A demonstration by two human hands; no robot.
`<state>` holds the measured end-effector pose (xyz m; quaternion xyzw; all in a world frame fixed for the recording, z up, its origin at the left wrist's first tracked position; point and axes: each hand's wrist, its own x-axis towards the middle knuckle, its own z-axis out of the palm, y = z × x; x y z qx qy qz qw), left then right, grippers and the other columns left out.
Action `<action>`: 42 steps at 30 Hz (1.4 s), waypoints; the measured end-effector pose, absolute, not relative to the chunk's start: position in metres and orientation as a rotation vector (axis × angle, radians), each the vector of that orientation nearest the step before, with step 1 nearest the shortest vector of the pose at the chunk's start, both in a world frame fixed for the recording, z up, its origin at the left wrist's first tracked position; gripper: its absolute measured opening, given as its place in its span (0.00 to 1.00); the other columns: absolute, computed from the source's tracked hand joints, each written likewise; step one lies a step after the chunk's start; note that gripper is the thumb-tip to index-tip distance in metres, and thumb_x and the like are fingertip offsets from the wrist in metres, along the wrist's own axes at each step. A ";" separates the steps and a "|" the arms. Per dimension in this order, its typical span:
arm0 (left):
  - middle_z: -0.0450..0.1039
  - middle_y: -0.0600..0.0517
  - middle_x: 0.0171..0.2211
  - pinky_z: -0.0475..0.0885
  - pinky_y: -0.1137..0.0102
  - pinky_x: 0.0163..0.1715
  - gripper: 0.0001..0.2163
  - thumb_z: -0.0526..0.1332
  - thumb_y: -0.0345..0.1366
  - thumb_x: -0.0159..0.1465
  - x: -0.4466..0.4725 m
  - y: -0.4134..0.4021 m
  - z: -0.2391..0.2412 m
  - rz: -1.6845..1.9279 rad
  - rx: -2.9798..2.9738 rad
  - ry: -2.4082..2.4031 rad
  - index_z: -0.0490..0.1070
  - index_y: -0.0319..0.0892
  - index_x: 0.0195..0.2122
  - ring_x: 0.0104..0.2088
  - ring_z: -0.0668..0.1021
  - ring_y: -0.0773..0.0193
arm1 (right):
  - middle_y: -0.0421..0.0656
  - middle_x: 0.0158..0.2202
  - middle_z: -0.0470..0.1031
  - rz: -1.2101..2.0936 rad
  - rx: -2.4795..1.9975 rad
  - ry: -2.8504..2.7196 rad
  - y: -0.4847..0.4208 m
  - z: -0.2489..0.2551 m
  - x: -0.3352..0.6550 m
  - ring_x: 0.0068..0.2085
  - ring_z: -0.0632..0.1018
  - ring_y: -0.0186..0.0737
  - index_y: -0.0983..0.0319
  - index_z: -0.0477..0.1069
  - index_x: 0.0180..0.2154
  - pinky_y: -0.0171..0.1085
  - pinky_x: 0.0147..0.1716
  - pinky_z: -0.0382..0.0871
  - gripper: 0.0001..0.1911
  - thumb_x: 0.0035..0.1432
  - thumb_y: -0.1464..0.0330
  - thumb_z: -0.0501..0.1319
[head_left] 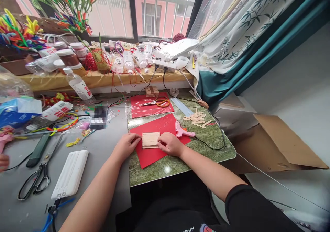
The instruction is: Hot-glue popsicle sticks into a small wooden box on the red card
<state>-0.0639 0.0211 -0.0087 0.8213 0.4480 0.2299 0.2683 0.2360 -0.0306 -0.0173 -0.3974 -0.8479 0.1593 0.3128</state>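
A small panel of pale wooden craft sticks (150, 140), laid side by side, lies on a red sheet (149, 159). Thin sticks run along its left and right edges. My left hand (128, 145) is closed, thumb and finger pinching the panel's left edge. At the opposite side, my right hand (170, 144) holds the right edge with curled fingers, which hide part of it. Just beyond my right hand rests a pink glue gun (181, 129), its black cord trailing right. Loose craft sticks (197, 118) are scattered behind it.
Orange-handled scissors (161, 102) lie on a wrapped red pack (136, 111), near bundled sticks (152, 91). To the left are black scissors (42, 173), a white power bank (70, 173) and a bottle (81, 87). Another person's fingers (3, 162) show at the left edge.
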 end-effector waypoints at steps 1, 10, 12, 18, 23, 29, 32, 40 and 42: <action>0.82 0.48 0.44 0.76 0.57 0.50 0.15 0.54 0.47 0.75 -0.063 0.021 -0.009 0.611 2.219 1.213 0.79 0.48 0.44 0.47 0.81 0.53 | 0.44 0.32 0.77 0.424 -1.035 -2.240 -0.030 -0.018 0.237 0.36 0.75 0.46 0.57 0.71 0.40 0.46 0.42 0.68 0.08 0.72 0.61 0.58; 0.81 0.47 0.52 0.73 0.54 0.56 0.15 0.55 0.48 0.74 -0.049 0.019 0.000 0.451 2.382 1.260 0.75 0.50 0.55 0.54 0.80 0.49 | 0.42 0.32 0.78 0.415 -0.916 -2.310 -0.029 -0.016 0.242 0.37 0.78 0.44 0.56 0.71 0.36 0.43 0.41 0.69 0.09 0.71 0.63 0.59; 0.81 0.47 0.53 0.73 0.54 0.54 0.16 0.56 0.49 0.73 -0.041 0.021 0.001 0.407 2.384 1.300 0.73 0.50 0.56 0.54 0.80 0.48 | 0.43 0.32 0.79 0.374 -0.898 -2.335 -0.029 -0.016 0.241 0.37 0.78 0.44 0.56 0.71 0.35 0.43 0.41 0.70 0.09 0.71 0.64 0.58; 0.77 0.43 0.60 0.73 0.54 0.55 0.23 0.59 0.50 0.71 -0.005 0.032 0.005 0.352 2.395 1.279 0.67 0.47 0.64 0.59 0.78 0.45 | 0.43 0.33 0.79 0.255 -0.675 -2.400 -0.035 -0.017 0.238 0.37 0.79 0.45 0.56 0.71 0.34 0.43 0.39 0.73 0.08 0.69 0.67 0.58; 0.67 0.37 0.68 0.64 0.42 0.63 0.44 0.68 0.60 0.60 0.023 0.018 0.007 0.350 2.550 1.391 0.57 0.48 0.72 0.66 0.71 0.33 | 0.43 0.37 0.81 0.313 -0.784 -2.199 -0.048 0.012 0.266 0.37 0.79 0.45 0.56 0.71 0.37 0.46 0.41 0.75 0.06 0.69 0.69 0.58; 0.68 0.36 0.66 0.65 0.39 0.62 0.48 0.71 0.54 0.58 0.026 0.017 0.013 0.271 2.521 1.371 0.51 0.50 0.75 0.65 0.70 0.30 | 0.47 0.40 0.80 0.288 -1.381 -1.628 -0.050 0.038 0.360 0.42 0.80 0.49 0.55 0.74 0.45 0.50 0.47 0.77 0.07 0.72 0.64 0.57; 0.61 0.41 0.72 0.64 0.44 0.67 0.46 0.69 0.50 0.61 0.012 0.023 0.018 0.310 2.446 1.114 0.48 0.54 0.76 0.71 0.65 0.36 | 0.47 0.43 0.80 0.184 -1.596 -1.514 -0.042 0.033 0.405 0.40 0.80 0.48 0.57 0.75 0.49 0.48 0.43 0.78 0.10 0.70 0.63 0.59; 0.57 0.45 0.74 0.66 0.54 0.70 0.44 0.70 0.47 0.61 -0.008 0.022 0.024 0.438 2.223 0.941 0.49 0.54 0.75 0.72 0.66 0.45 | 0.53 0.50 0.79 0.024 -1.851 -1.948 -0.002 -0.004 0.443 0.55 0.76 0.61 0.61 0.80 0.53 0.59 0.58 0.70 0.15 0.67 0.67 0.63; 0.58 0.45 0.73 0.67 0.54 0.69 0.45 0.70 0.46 0.60 -0.010 0.024 0.023 0.417 2.273 0.962 0.49 0.54 0.75 0.72 0.66 0.44 | 0.54 0.48 0.79 0.033 -1.876 -1.958 0.004 -0.012 0.441 0.52 0.76 0.61 0.60 0.81 0.51 0.59 0.56 0.71 0.14 0.67 0.67 0.64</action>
